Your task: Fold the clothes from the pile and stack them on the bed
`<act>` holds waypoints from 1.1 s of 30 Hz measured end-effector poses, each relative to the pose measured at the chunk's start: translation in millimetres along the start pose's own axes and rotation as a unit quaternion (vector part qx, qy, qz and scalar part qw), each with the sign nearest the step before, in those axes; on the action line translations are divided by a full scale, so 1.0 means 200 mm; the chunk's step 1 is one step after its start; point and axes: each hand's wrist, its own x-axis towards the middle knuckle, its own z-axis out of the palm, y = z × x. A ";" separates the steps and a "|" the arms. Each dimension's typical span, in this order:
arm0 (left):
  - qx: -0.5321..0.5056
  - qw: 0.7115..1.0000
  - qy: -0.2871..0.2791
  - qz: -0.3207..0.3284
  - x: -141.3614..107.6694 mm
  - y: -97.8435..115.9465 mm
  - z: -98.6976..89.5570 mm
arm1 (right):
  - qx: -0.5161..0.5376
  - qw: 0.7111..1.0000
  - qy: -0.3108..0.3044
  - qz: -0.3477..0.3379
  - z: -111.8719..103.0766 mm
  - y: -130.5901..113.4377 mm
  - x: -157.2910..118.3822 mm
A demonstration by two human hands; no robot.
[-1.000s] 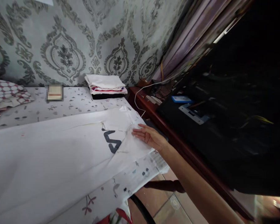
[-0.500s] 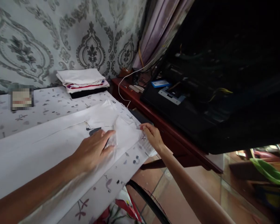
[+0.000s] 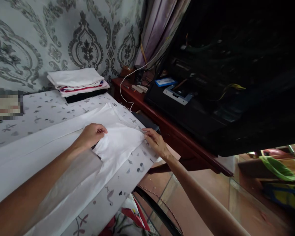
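Note:
A white shirt [image 3: 118,139] lies spread and partly folded along the table, with a bit of dark print showing near my left hand [image 3: 94,134]. Those left fingers are closed in a pinch on a raised edge of its cloth. My right hand [image 3: 156,142] is at the shirt's outer corner by the table's right edge, thumb and fingertips closed on the fabric. Between both hands the cloth is stretched fairly flat. Part of the shirt is hidden beneath my left forearm.
A stack of folded clothes [image 3: 77,83] sits at the back of the patterned tablecloth [image 3: 41,109]. To the right stands a dark red wooden cabinet [image 3: 169,134] bearing a big black device with its inside exposed [image 3: 211,98]. A white cable [image 3: 123,93] hangs beside it.
My left hand has moved up and left and now pinches the cloth, pulling a flap back over the dark print. My right hand stays at the corner. The view has shifted slightly right.

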 end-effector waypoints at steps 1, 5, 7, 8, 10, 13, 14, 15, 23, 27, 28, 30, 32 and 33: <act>-0.002 1.000 -0.011 -0.014 0.00 -0.01 -0.01 | -0.002 1.000 0.000 0.002 0.00 0.00 0.00; -0.004 1.000 -0.021 0.001 -0.01 -0.02 0.01 | -0.012 1.000 0.010 0.013 0.02 0.00 0.01; -0.004 0.999 -0.015 0.034 -0.02 -0.02 0.02 | -0.018 1.000 0.010 0.019 0.02 -0.01 0.01; -0.005 0.999 -0.014 0.049 -0.04 -0.02 0.03 | -0.019 1.000 0.011 0.021 0.02 -0.01 0.01; -0.009 0.998 -0.023 0.061 -0.06 -0.03 0.03 | -0.018 0.999 0.017 0.027 0.03 -0.02 0.01; -0.008 0.998 -0.036 0.043 -0.08 -0.05 0.03 | -0.016 0.999 0.021 0.031 0.03 -0.02 0.01; -0.006 0.999 -0.038 0.037 -0.08 -0.06 0.03 | -0.018 0.999 0.020 0.030 0.03 -0.03 0.01; -0.003 0.999 -0.040 0.033 -0.09 -0.06 0.02 | -0.021 0.999 0.020 0.028 0.03 -0.03 0.01; 0.013 0.999 -0.035 0.022 -0.10 -0.07 0.02 | -0.025 0.999 0.015 0.017 0.03 -0.04 0.01; 0.021 0.999 -0.033 0.020 -0.10 -0.07 0.03 | -0.036 0.999 0.025 0.004 0.03 -0.02 0.01; 0.030 0.999 -0.033 0.019 -0.11 -0.07 0.04 | -0.042 0.999 0.032 0.001 0.03 -0.01 0.01; 0.071 0.997 -0.026 0.025 -0.12 -0.05 0.05 | -0.051 0.998 0.042 -0.012 0.02 -0.01 0.00; 0.134 0.990 -0.012 0.040 -0.14 -0.03 0.06 | -0.056 0.997 0.052 -0.024 0.01 -0.01 -0.02; 0.166 0.985 -0.004 0.047 -0.15 -0.02 0.06 | -0.058 0.996 0.064 -0.027 0.01 -0.02 -0.03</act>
